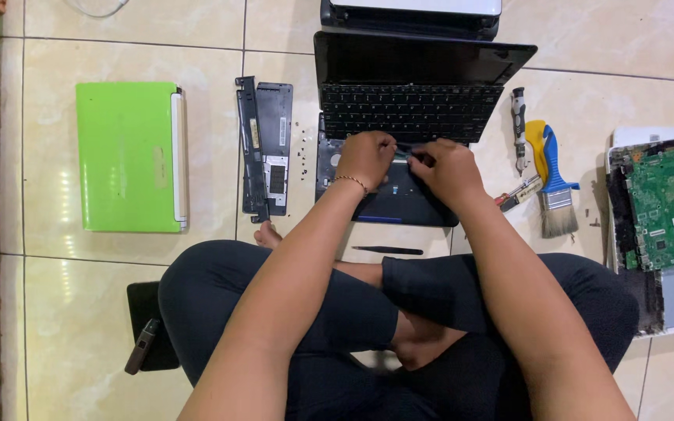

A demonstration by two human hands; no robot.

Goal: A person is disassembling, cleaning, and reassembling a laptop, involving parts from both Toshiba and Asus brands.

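From the head camera, the open black laptop (411, 117) lies on the tiled floor (602, 47); the left hand (364, 158) rests curled on its palm rest, grip unclear; the right hand (446, 168) pinches a thin tool there; left of the laptop, a detached black cover (265, 148) and a green laptop (128, 156); right of it, a paintbrush (553, 183) and a bare green circuit board (671, 204).

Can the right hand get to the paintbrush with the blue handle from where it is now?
Probably yes. The right hand rests on the open black laptop, and the paintbrush lies on the floor just to its right. Only a small tool lies between, low and flat.
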